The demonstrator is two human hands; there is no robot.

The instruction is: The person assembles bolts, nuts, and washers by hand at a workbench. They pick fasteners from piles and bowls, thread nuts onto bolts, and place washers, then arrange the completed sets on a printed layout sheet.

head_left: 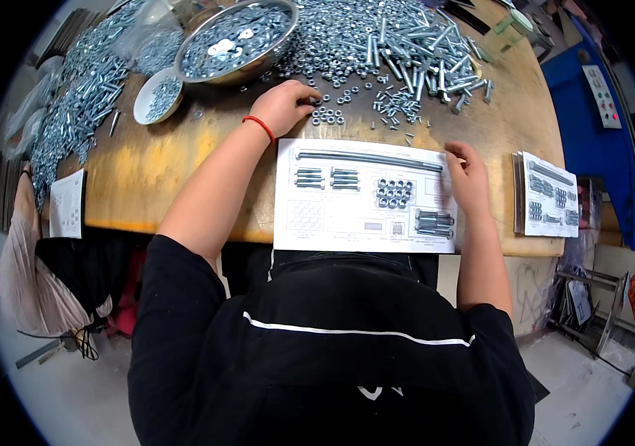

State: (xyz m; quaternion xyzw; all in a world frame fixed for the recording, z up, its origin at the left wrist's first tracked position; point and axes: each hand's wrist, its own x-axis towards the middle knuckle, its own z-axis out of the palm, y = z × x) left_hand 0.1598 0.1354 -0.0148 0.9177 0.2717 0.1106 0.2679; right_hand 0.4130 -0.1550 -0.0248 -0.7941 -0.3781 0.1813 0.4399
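Note:
A white printed sheet (pixel 347 197) lies at the table's near edge in front of me. On it are a long bolt (pixel 369 160), two groups of small screws (pixel 345 178), rows of nuts (pixel 395 193) and a bundle of bolts (pixel 435 223). Printed outlines show at its lower left. My left hand (pixel 285 109), with a red cord on the wrist, reaches past the sheet to loose nuts (pixel 328 116); its finger and thumb are apart beside them. By the sheet's right edge my right hand (pixel 469 181) is held with loosely bent fingers, nothing visible in it.
A metal bowl of washers (pixel 287 41) and a white bowl of small parts (pixel 140 111) stand at the far left. Beyond are heaps of bolts (pixel 418 56). A stack of cards (pixel 548 197) sits at the right. Another person's arm (pixel 26 197) shows at far left.

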